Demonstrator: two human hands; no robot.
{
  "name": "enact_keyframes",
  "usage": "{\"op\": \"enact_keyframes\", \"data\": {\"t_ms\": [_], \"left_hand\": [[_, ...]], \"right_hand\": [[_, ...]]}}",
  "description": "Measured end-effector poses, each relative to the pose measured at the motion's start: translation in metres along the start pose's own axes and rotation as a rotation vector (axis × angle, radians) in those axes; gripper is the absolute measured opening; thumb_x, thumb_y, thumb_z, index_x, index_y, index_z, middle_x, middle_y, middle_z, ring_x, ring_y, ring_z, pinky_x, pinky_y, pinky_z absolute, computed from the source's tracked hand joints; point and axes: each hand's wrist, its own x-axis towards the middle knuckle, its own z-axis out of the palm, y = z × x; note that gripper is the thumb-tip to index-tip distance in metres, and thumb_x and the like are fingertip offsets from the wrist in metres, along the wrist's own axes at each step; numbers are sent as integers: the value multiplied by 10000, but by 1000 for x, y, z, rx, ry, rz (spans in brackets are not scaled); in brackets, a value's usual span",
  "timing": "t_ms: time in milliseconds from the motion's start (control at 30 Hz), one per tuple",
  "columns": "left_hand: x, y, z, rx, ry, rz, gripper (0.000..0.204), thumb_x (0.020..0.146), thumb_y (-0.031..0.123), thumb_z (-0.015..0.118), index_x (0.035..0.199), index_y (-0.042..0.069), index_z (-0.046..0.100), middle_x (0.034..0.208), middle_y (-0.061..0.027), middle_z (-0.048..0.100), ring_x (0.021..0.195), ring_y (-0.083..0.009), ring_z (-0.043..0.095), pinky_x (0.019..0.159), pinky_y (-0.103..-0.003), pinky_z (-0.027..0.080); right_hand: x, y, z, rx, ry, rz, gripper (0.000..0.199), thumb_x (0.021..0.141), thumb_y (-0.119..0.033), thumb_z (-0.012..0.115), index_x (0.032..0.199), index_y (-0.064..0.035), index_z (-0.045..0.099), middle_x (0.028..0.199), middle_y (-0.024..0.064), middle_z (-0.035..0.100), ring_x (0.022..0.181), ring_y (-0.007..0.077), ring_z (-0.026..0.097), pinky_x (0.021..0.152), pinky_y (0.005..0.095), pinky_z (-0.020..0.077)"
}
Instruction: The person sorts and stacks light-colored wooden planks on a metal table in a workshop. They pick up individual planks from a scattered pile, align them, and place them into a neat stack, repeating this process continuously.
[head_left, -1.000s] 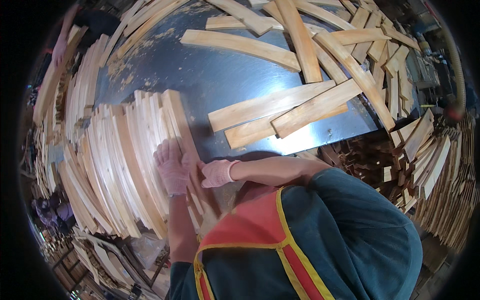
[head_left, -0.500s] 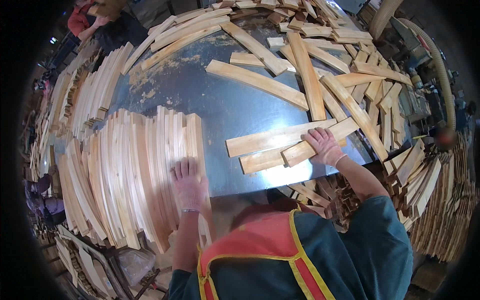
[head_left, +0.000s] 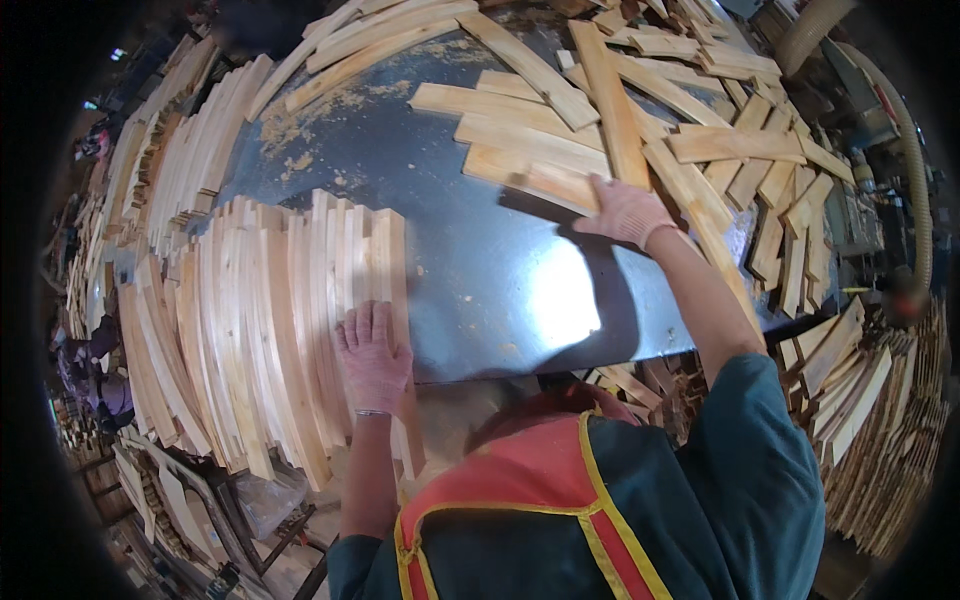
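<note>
right hand [head_left: 625, 210] lies flat, gripping nothing, on a loose wooden slat [head_left: 535, 176] far right on the steel table [head_left: 480, 280]; left hand [head_left: 372, 355] presses open on the near-left slat stack [head_left: 280, 310]. slats look light, stiff, splintery; pinch one by its long edges.

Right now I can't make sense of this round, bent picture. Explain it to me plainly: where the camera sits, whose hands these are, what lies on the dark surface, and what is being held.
The camera sits on a person's head and looks down with a very wide lens, so straight edges curve near the rim. Both hands are that person's own, in thin pinkish gloves. The left hand lies flat on a neat row of pale wooden slats packed side by side at the near left of a dark metal tabletop. The right hand reaches out and rests on the end of a loose slat; fingers are spread, not closed round it. More loose slats lie scattered beyond. The orange and teal below is the person's clothing.
</note>
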Motion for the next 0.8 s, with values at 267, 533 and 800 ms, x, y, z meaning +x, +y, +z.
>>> {"op": "enact_keyframes", "data": {"t_ms": [267,533,800], "left_hand": [[5,1,-11,-77,-114,-34,857,861,353,778,1618,149,433,1669,-114,411,1581,-350,326,1334,-551,189],[1,19,13,108,-206,-60,969,911,460,731,1690,92,287,1749,-142,310,1638,-335,238,1347,-530,119],[-8,21,6,-8,-22,-25,881,877,401,738,1655,144,413,1668,-135,409,1583,-347,316,1333,-553,182]], "right_hand": [[56,-136,46,933,0,-140,972,926,-773,582,1388,82,602,1204,277,734,1081,368,721,992,460,544],[-26,-217,90,761,-149,-445,762,938,-603,684,1421,-22,583,1311,270,697,1213,421,670,1064,498,518],[-107,46,132,184,534,146,844,770,-292,868,1474,-12,496,1439,273,565,1384,462,510,1169,525,428]]}}
